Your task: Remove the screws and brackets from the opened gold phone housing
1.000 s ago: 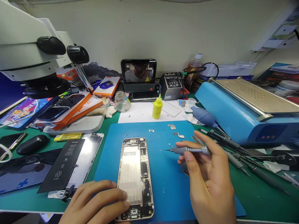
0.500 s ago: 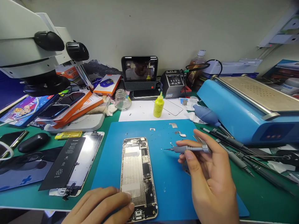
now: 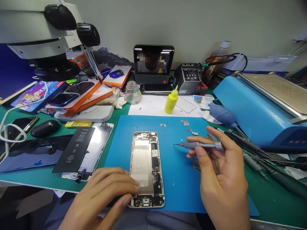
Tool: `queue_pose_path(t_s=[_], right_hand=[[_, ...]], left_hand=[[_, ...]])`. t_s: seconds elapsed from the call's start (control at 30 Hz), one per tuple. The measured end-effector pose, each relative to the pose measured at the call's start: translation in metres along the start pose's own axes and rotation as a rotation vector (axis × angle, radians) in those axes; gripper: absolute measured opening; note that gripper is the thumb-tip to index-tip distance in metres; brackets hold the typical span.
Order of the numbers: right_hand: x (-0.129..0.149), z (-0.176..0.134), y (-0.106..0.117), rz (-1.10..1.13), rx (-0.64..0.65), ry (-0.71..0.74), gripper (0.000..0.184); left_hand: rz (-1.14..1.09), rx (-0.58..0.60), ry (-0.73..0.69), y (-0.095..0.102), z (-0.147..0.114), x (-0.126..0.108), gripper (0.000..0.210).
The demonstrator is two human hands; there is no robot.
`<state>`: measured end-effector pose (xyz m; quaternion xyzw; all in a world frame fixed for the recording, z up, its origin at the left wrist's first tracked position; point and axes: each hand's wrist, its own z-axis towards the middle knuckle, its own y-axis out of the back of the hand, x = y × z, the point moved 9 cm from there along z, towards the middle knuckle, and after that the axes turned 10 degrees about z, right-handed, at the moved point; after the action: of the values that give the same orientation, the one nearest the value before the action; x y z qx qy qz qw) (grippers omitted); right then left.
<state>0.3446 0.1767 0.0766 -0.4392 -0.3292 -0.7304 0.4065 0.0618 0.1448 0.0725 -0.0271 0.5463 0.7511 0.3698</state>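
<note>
An opened phone housing [image 3: 141, 163], its inner metal and boards exposed, lies on the blue mat [image 3: 182, 201]. My left hand [image 3: 105, 191] rests with outstretched fingers over the housing's lower left edge, the thumb near the bottom corner. My right hand [image 3: 220, 179] is closed on a slim grey screwdriver [image 3: 201, 145], held almost level and pointing left. The driver's tip meets a tiny bright speck, apparently a screw [image 3: 172, 145], on the mat right of the housing. Small metal shield plates [image 3: 185, 123] and other tiny parts lie farther back.
A black battery [image 3: 76, 148] lies over a screen assembly [image 3: 100, 143] at left, below a microscope [image 3: 52, 41]. Behind the mat stand a yellow dropper bottle [image 3: 171, 101] and a glass jar [image 3: 133, 93]. A blue heating plate [image 3: 254, 108] and several tools [image 3: 256, 167] occupy the right.
The screwdriver tip has moved left across the small gap to the tiny speck. My left hand stays on the housing. The whole view has shifted, showing more of the table's front edge.
</note>
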Motion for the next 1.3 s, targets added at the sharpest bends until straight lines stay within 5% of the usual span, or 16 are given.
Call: queue_pose_path(t_s=[0.13,0.27,0.47,0.8,1.3], right_hand=[[0.0,0.0,-0.005,0.015,0.024,-0.031,0.041],[0.005,-0.001,-0.005,0.064,0.002,-0.039,0.041],[0.012,-0.007,-0.006,0.223,-0.024,-0.091,0.048],[0.007,-0.036,-0.064,0.534,0.255,-0.343,0.043],[0.002,-0.032,-0.074,0.589,0.284,-0.394,0.044]], left_hand=[[0.029,0.038,-0.041,0.005,0.007,0.003,0.014],[0.007,-0.02,0.073,0.01,0.016,0.012,0.013],[-0.051,-0.028,0.058,-0.001,0.032,0.003,0.008],[-0.276,0.124,0.065,-0.014,0.033,0.01,0.024],[-0.349,0.15,0.056,-0.019,0.028,0.012,0.011]])
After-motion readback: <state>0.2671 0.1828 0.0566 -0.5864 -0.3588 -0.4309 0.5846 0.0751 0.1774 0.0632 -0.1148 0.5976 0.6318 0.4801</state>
